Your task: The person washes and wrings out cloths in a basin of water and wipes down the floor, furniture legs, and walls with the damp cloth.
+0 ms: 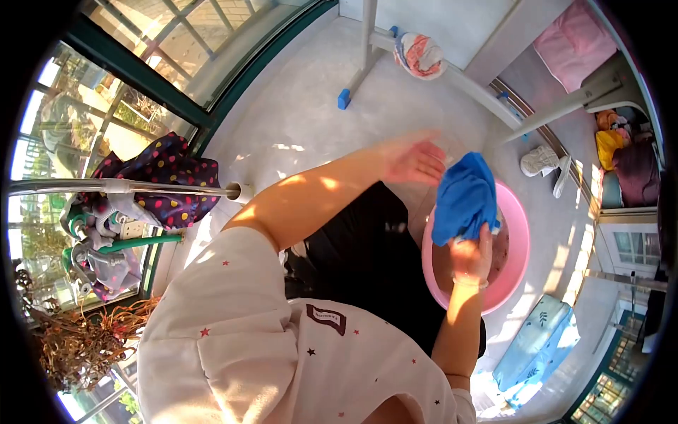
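Floor [296,113]: pale, streaked with sun, the largest surface from where I stand. Left of it, a glazed panel in a dark green frame [233,85].

Pink basin [521,237]: on the floor in front of the person, toward the right; brownish, cloudy liquid [443,270] inside.

Blue cloth [466,201]: bunched, raised over the basin's far-left rim, overlapping it in view. Whether it drips, cannot tell.

Left hand [417,162]: motion-blurred, fingers extended and loosely spread, gripping nothing visible. It is just beside the cloth's upper part; contact uncertain.

Right hand [472,256]: closed around the cloth's lower end, above the liquid.

Progress (judged): partway. Done: cloth is up out of the liquid and in one hand's grip. Left: it is neither released nor laid anywhere.

Edges and room: widest run of floor lies ahead and left of the basin, up to the white stand bar [369,65]. On the right, leaf-patterned blue box [538,339] is near the basin; white shoes [540,161] lie beyond the far-right rim. Nearest edge for both hands: the basin rim.
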Motion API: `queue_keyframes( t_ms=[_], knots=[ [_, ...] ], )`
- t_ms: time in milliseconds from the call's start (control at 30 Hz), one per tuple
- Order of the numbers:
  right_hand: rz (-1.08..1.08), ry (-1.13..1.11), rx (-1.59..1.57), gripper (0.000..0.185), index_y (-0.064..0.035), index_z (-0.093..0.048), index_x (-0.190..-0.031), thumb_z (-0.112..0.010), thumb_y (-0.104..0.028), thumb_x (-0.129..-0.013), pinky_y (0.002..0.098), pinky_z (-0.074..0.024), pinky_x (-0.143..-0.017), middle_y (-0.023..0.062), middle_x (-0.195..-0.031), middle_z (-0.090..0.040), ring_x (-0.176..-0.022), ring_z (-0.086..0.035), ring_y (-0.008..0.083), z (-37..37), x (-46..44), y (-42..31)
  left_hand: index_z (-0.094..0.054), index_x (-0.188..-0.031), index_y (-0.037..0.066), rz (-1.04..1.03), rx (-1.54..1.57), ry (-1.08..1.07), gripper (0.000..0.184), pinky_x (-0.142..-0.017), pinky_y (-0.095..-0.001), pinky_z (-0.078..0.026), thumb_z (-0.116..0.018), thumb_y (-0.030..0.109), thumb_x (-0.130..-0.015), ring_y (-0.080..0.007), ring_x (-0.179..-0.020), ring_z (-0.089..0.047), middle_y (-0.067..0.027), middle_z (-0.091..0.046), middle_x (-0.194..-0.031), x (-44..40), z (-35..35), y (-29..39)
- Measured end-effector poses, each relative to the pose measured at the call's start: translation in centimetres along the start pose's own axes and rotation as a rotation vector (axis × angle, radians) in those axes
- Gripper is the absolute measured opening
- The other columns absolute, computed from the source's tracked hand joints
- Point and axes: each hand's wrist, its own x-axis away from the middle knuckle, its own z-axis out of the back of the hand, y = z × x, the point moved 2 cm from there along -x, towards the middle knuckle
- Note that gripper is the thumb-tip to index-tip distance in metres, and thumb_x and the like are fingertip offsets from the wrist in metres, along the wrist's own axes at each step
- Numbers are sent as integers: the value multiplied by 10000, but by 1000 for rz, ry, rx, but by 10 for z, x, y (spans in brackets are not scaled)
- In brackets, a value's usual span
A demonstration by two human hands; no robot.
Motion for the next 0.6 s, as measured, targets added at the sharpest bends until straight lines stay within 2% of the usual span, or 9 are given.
queue_keyframes(
  t_ms=[133,167,200,233,267,333,433,533,600],
  knots=[
    [10,180,363,488,24,-468,-1238,-639,-222,-853,375,-445,-895,89,-1214,-533,-1121,-511,215,-19,-67,35,-509,-993,-50,-707,-41,871,215,-731,-370,-559,-510,130,-875,-279,-778,-609,-151,-560,-884,55,179,30],
    [54,200,532,451,37,-509,-1187,-647,-229,-850,362,-442,-896,83,-1190,-552,-1101,-524,208,-25,-83,46,-516,-1018,-24,-683,-168,1195,194,-673,-357,-551,-488,99,-869,-243,-756,-604,-127,-559,-833,73,223,26],
    [103,216,700,420,49,-551,-1136,-656,-237,-847,350,-438,-896,78,-1165,-570,-1081,-537,202,-29,-99,56,-527,-1030,-2,-660,-584,1422,205,-682,-383,-527,-491,92,-851,-279,-767,-615,-144,-586,-822,82,298,12],
    [190,156,938,407,13,-587,-1110,-679,-260,-821,367,-412,-920,134,-1224,-534,-1105,-518,246,-19,-119,70,-575,-1008,58,-532,-1001,1729,218,-772,-382,-490,-479,132,-827,-300,-792,-608,-146,-611,-920,107,306,7],
    [277,-2,1314,415,-7,-587,-1122,-681,-268,-814,375,-398,-938,154,-1246,-512,-1124,-502,271,-21,-134,83,-556,-1021,55,-470,-1046,1709,216,-856,-420,-450,-513,154,-833,-325,-982,-562,-157,-583,-1068,125,307,3],
    [469,-371,2037,434,-46,-586,-1148,-687,-286,-801,391,-372,-972,194,-1292,-469,-1161,-470,321,-23,-158,111,-490,-1195,43,-409,-1626,1604,389,-997,-454,-346,-502,246,-864,-323,-1235,-401,-158,-438,-1329,142,327,-17],
    [270,-910,1856,465,-139,-571,-1204,-666,-337,-794,426,-331,-1013,181,-1355,-410,-1262,-363,366,13,-198,175,-335,-1358,18,-313,-1825,1705,581,-1093,-484,-190,-450,346,-893,-317,-1365,-200,-132,-258,-1467,146,323,-39],
    [418,-1323,2016,511,-205,-523,-1266,-625,-398,-804,477,-275,-1051,113,-1382,-413,-1333,-282,344,19,-217,223,-234,-1423,28,-86,-1691,1665,656,-1128,-462,-82,-391,402,-908,-288,-1398,-115,-115,-180,-1505,144,315,-31],
    [359,-1492,2088,531,-272,-480,-1303,-592,-429,-809,530,-205,-1074,75,-1391,-411,-1360,-234,332,-25,-221,244,-270,-1409,30,-109,-1683,1678,635,-1123,-468,-104,-403,389,-902,-285,-1392,-142,-113,-203,-1498,144,315,-29]
  ],
)
